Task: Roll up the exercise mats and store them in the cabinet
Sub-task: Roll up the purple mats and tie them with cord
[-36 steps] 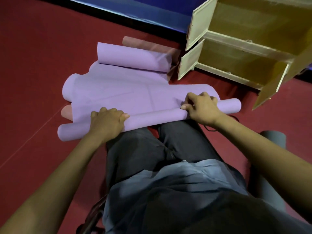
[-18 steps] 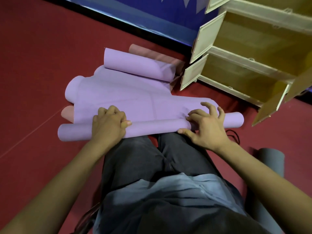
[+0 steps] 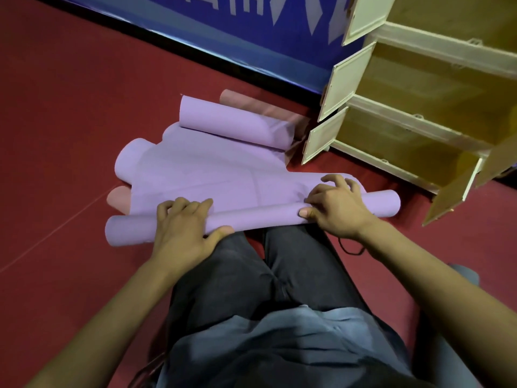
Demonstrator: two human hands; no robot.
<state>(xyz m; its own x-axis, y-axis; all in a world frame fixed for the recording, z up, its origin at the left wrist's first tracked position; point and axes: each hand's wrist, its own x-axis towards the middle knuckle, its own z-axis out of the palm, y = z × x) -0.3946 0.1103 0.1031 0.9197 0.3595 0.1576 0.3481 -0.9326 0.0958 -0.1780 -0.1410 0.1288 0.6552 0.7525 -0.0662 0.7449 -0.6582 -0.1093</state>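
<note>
Left hand [image 3: 183, 228] and right hand [image 3: 337, 210] grip the rolled purple mat [image 3: 263, 215] near the open cabinet [image 3: 344, 79].

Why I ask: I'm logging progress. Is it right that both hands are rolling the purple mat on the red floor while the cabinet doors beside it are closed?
Not quite. The head view shows the cabinet doors standing open. The rest holds: the left hand and right hand are rolling the purple mat on the red floor.

Half-rolled purple mat [image 3: 212, 175] beside open cabinet [image 3: 419, 107]
</note>
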